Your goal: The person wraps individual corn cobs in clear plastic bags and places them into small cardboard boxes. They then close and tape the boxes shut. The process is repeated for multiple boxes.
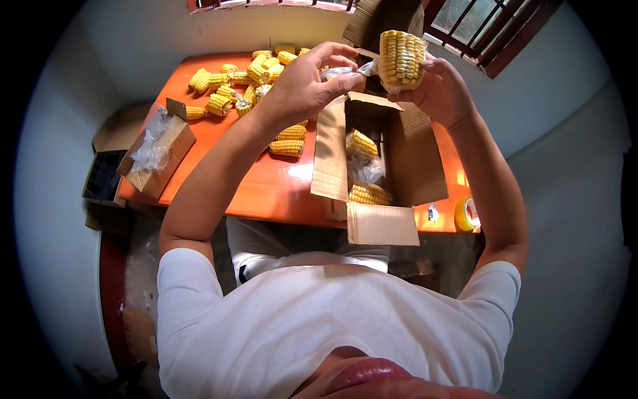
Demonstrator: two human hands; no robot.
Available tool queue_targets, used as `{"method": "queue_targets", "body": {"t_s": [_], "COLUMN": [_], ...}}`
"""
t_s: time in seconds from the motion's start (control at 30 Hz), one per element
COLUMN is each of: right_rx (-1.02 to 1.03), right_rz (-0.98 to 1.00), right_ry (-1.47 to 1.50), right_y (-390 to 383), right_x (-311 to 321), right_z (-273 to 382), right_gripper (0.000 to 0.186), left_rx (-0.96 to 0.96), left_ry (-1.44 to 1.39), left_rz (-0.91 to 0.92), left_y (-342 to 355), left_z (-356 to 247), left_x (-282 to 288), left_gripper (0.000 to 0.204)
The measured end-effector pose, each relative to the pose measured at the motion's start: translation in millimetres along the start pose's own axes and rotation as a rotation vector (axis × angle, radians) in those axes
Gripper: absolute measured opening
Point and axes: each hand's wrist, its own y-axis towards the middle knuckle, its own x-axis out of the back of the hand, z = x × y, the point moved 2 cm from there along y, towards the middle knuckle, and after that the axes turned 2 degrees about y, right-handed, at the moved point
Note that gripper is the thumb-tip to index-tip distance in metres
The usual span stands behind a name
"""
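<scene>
right hand (438, 90): grip holds corn piece (401, 58) upright
left hand (302, 83): pinches clear bag (342, 71), likely sleeving it
box (382, 156): open, 6 o'clock below hands
loose corn (249, 83): table (219, 166), 9 o'clock

Yellow corn cob (401, 58), orange table (266, 186), brown cardboard box (419, 159), white shirt (319, 319)
</scene>
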Motion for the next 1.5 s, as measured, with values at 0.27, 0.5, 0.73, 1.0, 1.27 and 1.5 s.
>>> {"method": "queue_targets", "body": {"t_s": [0.27,0.5,0.73,1.0,1.27,1.5], "right_rx": [-0.007,0.025,-0.004,0.049,0.193,0.139], "right_rz": [0.057,-0.030,-0.163,-0.149,-0.188,-0.153], "right_ry": [0.105,0.079,0.008,-0.125,-0.270,-0.184], "right_y": [16,20,28,31,43,45], "right_x": [-5,-7,-20,-35,-42,-47], "right_z": [-15,-12,-10,-10,-6,-3], "right_gripper": [0.048,0.044,0.040,0.038,0.050,0.047], "left_rx": [-0.114,0.081,0.118,-0.168,0.219,-0.151], "left_ry": [0.248,-0.137,-0.503,0.494,-1.188,-0.224], "left_rz": [-0.006,-0.006,0.082,-0.110,0.151,-0.283], "left_y": [14,13,8,12,6,6], "left_z": [-12,0,-8,2,15,-4], "left_x": [-5,10,8,9,13,8], "left_gripper": [0.022,0.027,0.027,0.027,0.021,0.028]}}
